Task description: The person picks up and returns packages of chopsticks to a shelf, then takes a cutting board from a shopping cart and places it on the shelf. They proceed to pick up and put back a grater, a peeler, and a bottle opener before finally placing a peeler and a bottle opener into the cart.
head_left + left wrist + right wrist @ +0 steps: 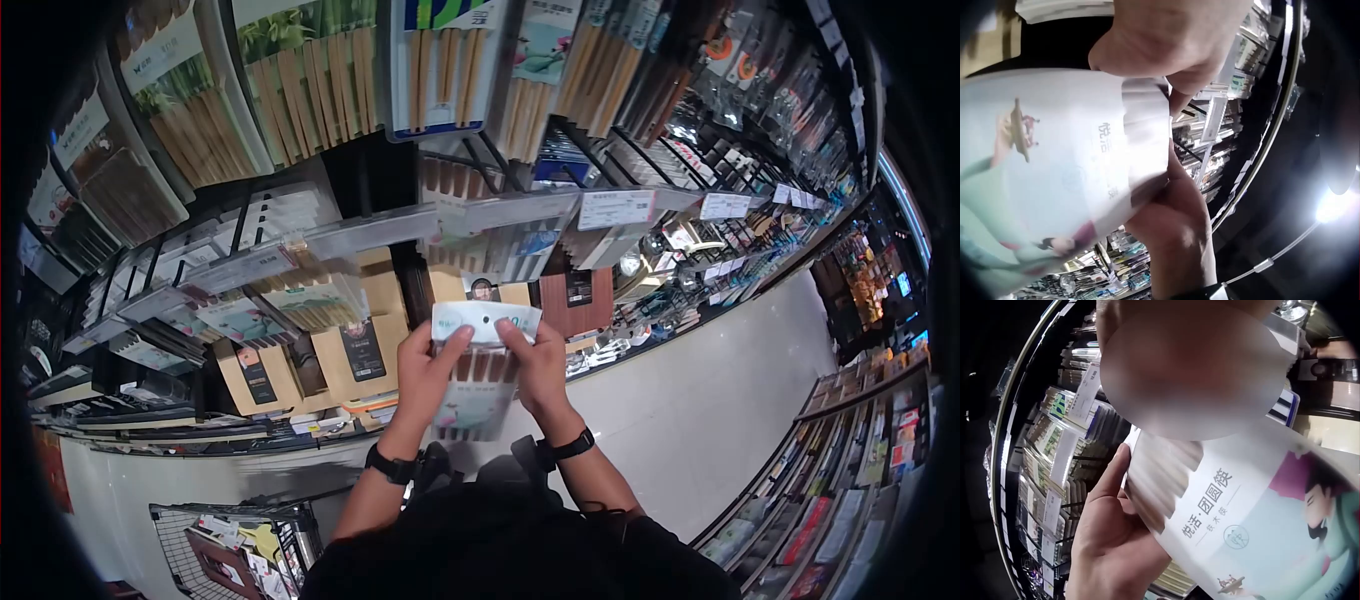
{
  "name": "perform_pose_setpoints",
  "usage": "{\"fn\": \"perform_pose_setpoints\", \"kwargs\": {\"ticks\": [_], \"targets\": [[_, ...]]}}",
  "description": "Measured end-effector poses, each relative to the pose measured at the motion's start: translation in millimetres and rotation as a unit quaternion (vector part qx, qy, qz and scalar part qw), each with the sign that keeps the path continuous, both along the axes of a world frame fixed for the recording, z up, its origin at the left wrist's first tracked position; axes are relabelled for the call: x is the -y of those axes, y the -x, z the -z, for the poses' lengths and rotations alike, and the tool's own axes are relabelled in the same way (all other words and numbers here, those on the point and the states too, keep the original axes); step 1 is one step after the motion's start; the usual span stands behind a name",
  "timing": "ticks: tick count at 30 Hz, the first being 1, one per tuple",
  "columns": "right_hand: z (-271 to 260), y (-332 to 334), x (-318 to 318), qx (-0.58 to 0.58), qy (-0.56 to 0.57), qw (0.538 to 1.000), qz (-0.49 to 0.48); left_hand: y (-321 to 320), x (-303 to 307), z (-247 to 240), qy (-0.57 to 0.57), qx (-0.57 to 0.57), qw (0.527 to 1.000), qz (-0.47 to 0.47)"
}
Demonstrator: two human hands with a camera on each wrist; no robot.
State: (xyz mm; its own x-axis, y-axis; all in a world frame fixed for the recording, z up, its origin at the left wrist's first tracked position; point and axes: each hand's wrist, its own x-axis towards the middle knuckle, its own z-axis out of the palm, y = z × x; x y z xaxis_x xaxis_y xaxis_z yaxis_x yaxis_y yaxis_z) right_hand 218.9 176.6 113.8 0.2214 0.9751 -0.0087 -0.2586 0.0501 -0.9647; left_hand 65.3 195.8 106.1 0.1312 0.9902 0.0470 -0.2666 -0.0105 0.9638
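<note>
Both hands hold up a flat pack of chopsticks (475,395) in front of the body. It has a white header card with a punched hole, dark chopstick ends in a clear window, and a printed figure in green on its lower part. My left hand (427,362) grips the header's left end, thumb over the front. My right hand (537,362) grips the other end the same way. In the left wrist view the pack (1041,162) fills the left side. Chinese lettering runs across the pack (1222,519) in the right wrist view.
Hanging packs of chopsticks (310,95) line the rack above, with price tags (617,209) along its rails. Wooden cutting boards (350,350) stand on the shelf below. A wire shopping cart (235,550) holding goods is at lower left. Another shelf (830,490) lies across the aisle.
</note>
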Motion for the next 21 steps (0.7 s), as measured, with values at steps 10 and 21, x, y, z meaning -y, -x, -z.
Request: {"fn": "perform_pose_setpoints", "kwargs": {"ticks": [10,21], "targets": [[-35,-9,-88,0.033,-0.099,0.993,0.061,-17,-82,-55,-0.034,0.073,0.992,-0.092],[-34,-31,-90,0.176,-0.221,0.959,0.033,-15,-82,-45,-0.095,0.074,0.989,-0.088]]}}
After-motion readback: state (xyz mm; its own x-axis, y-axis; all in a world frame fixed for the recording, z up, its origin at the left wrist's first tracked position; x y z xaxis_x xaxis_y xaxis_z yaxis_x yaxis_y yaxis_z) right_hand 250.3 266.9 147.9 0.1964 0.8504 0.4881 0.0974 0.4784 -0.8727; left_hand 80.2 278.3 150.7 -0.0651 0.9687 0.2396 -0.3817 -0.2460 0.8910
